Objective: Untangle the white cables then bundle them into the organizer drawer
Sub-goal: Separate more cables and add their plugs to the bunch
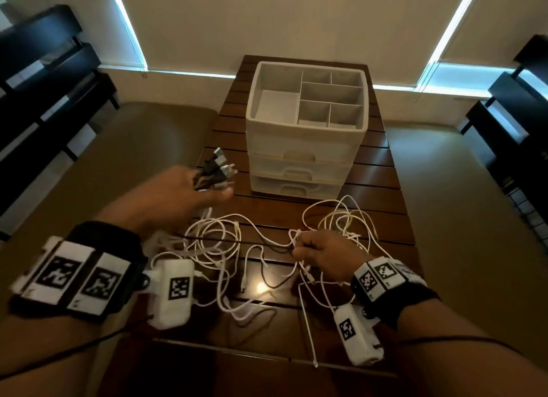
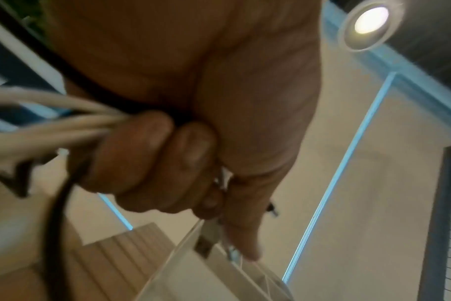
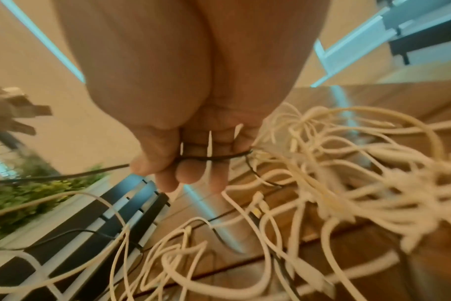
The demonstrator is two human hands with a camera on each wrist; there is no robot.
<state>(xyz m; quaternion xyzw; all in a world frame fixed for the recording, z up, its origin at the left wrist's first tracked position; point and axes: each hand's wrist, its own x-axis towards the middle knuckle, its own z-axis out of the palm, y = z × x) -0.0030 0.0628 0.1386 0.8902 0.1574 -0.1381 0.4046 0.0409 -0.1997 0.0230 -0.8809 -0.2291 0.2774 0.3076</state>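
A tangle of white cables (image 1: 225, 248) lies spread on the dark wooden table (image 1: 382, 219), with a thin black cable (image 1: 272, 278) mixed in. My left hand (image 1: 184, 192) is raised left of the organizer and grips a bunch of plug ends (image 1: 218, 167), white cables (image 2: 52, 122) trailing from its fist (image 2: 168, 163). My right hand (image 1: 323, 251) sits low over the tangle, its fingers (image 3: 191, 163) curled round white strands and the black cable (image 3: 214, 157). The white organizer (image 1: 305, 136) stands behind, its drawers closed and its top tray divided into compartments.
Padded brown benches flank the table on the left (image 1: 124, 159) and right (image 1: 474, 204). Black shelving (image 1: 44, 70) stands at the far left and right walls. A loose white cable (image 1: 308, 331) hangs over the table's near edge.
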